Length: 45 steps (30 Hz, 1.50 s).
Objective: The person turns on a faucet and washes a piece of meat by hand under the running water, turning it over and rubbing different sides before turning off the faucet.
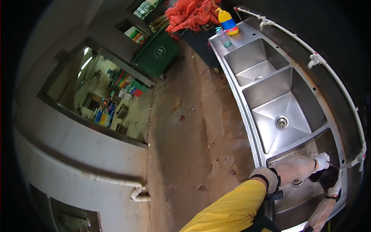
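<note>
My left hand point(322, 161), in a white glove, reaches over the nearest sink basin point(286, 156) at the right. Its fingers are closed at the edge of a dark, almost black item point(327, 178) whose kind I cannot make out. On the other side of that item is my right hand point(335, 188), also gloved in white, with its fingers closed at the item's edge. The item is held between both hands, beneath the lowest white tap point(358, 159). Parts of the fingers are hidden or too small to see.
Two more steel basins, the middle basin point(266, 96) and the far basin point(245, 58), continue the counter. A yellow pump bottle point(227, 22) and a clear bottle point(223, 38) stand at its far end. Beyond are a green wheeled bin point(156, 54) and red plastic bags point(191, 15).
</note>
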Motion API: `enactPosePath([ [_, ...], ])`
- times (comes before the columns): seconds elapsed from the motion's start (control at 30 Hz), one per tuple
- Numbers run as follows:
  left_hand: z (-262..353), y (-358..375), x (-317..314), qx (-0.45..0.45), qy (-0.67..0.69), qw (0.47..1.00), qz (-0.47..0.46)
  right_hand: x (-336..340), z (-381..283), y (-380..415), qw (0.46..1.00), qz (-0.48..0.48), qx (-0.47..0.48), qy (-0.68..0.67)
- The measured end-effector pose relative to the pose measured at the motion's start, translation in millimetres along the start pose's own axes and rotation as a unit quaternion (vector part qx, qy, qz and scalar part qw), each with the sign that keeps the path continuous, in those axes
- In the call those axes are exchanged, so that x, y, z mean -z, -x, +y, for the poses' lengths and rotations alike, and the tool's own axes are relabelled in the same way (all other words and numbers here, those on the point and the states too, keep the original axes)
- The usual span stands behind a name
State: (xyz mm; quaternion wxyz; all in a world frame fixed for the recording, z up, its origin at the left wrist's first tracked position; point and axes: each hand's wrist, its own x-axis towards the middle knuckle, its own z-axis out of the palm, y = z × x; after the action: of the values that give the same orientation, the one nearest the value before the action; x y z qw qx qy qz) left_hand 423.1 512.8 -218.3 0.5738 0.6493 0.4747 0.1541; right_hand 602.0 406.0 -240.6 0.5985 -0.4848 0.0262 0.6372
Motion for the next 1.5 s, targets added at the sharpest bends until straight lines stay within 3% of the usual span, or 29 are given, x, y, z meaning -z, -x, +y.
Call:
enactPosePath([
  [0.1,-30,-23,-25,-0.011,0.061,0.997,0.048,-8,6,-3,0.995,-0.1,-0.025,-0.003],
  [0.2,-27,-27,-44,-0.031,0.135,0.986,0.091,-70,7,35,0.947,-0.316,-0.025,0.059],
  [0.3,-40,-51,-95,-0.093,0.149,0.973,0.151,-15,17,0,0.979,-0.178,0.001,0.094],
  [0.37,-18,-41,-85,-0.078,0.115,0.99,0.002,29,11,-24,0.979,-0.161,0.017,0.126],
  [0.4,-8,-32,-89,-0.125,0.167,0.976,0.056,43,8,-32,0.978,-0.151,0.028,0.139],
  [0.43,2,-27,-91,0.028,0.247,0.969,-0.003,58,6,-40,0.978,-0.141,0.04,0.15],
  [0.5,34,4,-43,0.107,0.291,0.942,-0.128,70,2,-44,0.976,-0.118,0.067,0.172],
  [0.53,33,3,-44,0.104,0.308,0.935,-0.145,28,10,-17,0.981,0.004,0.105,0.166],
  [0.6,21,1,-45,0.101,0.344,0.917,-0.176,33,5,-21,0.984,-0.059,0.071,0.15],
  [0.67,9,0,-54,0.088,0.333,0.933,-0.103,43,-1,-31,0.988,-0.02,0.057,0.139],
  [0.7,3,-1,-56,0.081,0.326,0.94,-0.066,51,-4,-36,0.988,0.049,0.06,0.135],
  [0.73,2,4,-42,0.144,0.334,0.927,-0.091,48,-4,-36,0.983,0.116,0.062,0.131],
  [0.83,-9,14,-43,0.327,0.378,0.856,-0.131,3,18,-21,0.967,0.11,0.146,0.176],
  [0.87,-31,-5,-67,0.353,0.452,0.792,-0.208,15,24,-32,0.967,0.074,0.128,0.207],
  [0.9,-24,1,-61,0.41,0.528,0.711,-0.216,9,38,-34,0.882,0.139,0.257,0.37],
  [0.93,-19,3,-60,0.424,0.571,0.663,-0.233,7,41,-28,0.836,0.129,0.285,0.45],
  [0.97,-22,3,-65,0.415,0.589,0.649,-0.245,-40,45,10,0.784,0.119,0.31,0.525],
  [1.0,-24,4,-70,0.405,0.601,0.64,-0.256,-56,48,27,0.784,0.098,0.323,0.52],
  [1.13,-32,5,-96,0.338,0.622,0.65,-0.275,-96,69,59,0.716,0.045,0.424,0.552],
  [1.23,-46,-14,-128,0.271,0.61,0.688,-0.286,-37,36,10,0.759,0.242,0.338,0.501],
  [1.27,-57,-26,-139,0.232,0.599,0.707,-0.295,20,20,-26,0.872,0.225,0.239,0.364],
  [1.3,-77,-37,-151,0.185,0.602,0.714,-0.305,57,16,-46,0.8,0.206,0.302,0.475],
  [1.33,-48,-23,-131,0.23,0.58,0.741,-0.248,35,20,-33,0.847,0.196,0.283,0.406],
  [1.4,-19,-13,-104,0.196,0.686,0.656,-0.245,-8,37,-2,0.928,0.174,0.245,0.22],
  [1.43,-33,-29,-112,0.215,0.629,0.725,-0.18,-39,52,19,0.923,0.172,0.255,0.233],
  [1.47,-39,-39,-121,0.232,0.562,0.785,-0.116,-27,60,9,0.881,0.19,0.279,0.33],
  [1.5,-28,-28,-115,0.222,0.555,0.798,-0.076,-22,62,12,0.829,0.212,0.296,0.425],
])
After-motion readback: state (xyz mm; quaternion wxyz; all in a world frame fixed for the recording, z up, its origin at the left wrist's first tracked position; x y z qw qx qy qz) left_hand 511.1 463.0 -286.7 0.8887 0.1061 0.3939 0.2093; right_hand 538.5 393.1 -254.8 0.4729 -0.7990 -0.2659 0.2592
